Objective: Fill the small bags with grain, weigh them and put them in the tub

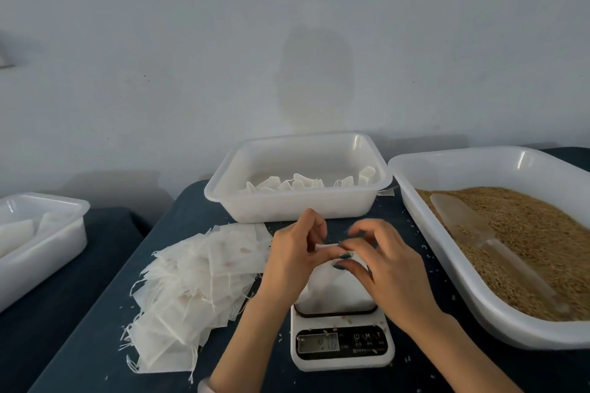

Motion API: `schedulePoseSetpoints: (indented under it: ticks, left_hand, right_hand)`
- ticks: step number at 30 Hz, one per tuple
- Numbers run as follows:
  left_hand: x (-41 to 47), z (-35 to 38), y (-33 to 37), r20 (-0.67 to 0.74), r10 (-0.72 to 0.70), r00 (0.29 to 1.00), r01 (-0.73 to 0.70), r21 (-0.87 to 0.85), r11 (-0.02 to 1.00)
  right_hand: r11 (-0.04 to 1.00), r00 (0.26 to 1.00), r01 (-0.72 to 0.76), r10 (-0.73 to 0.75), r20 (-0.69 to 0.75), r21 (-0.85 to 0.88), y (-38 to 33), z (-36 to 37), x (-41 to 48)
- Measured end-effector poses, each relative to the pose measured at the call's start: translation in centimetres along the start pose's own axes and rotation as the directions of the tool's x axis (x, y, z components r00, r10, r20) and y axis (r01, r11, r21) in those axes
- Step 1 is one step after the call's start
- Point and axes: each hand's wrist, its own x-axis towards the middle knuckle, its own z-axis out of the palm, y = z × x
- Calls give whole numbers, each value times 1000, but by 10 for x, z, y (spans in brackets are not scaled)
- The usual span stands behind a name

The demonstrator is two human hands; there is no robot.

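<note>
Far left: side tub (41,233) is sitting apart, holding something white, can't tell what. Stack of empty bags (198,290) is lying near-left, and it's a big one, so I'm judging most of the job undone. Left hand (293,255) is pinching the top edge of the current bag (335,292), fingers curled on it. The bag is standing on the scale (341,357), near centre: white, thin, puffed at the base, so probably filled and being closed or weighed. Display (317,344) is too blurred to read. Far centre, tub (300,204) is holding only a few filled bags (300,183). Right hand (389,265) is pinching the same edge with thumb and forefinger. Right: grain tray (479,166) is carrying plenty of grain (526,233), scoop (472,226) lying in it, unheld
</note>
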Motion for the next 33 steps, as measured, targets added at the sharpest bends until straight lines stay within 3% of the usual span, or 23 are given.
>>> schedulePoseSetpoints:
  ticks: [17, 29, 33]
  left_hand:
    - [7, 1, 2, -56, 45, 997, -45, -9, 999]
    - [5, 8, 3, 40, 31, 999, -30, -17, 999]
    - [4, 7, 5, 225, -28, 974, 24, 23, 999]
  right_hand:
    - [997, 996, 74, -73, 59, -15, 3, -5, 7]
    - [992, 996, -58, 50, 71, 114, 5, -5, 8]
    - [966, 986, -165, 160, 38, 198, 12, -5, 8]
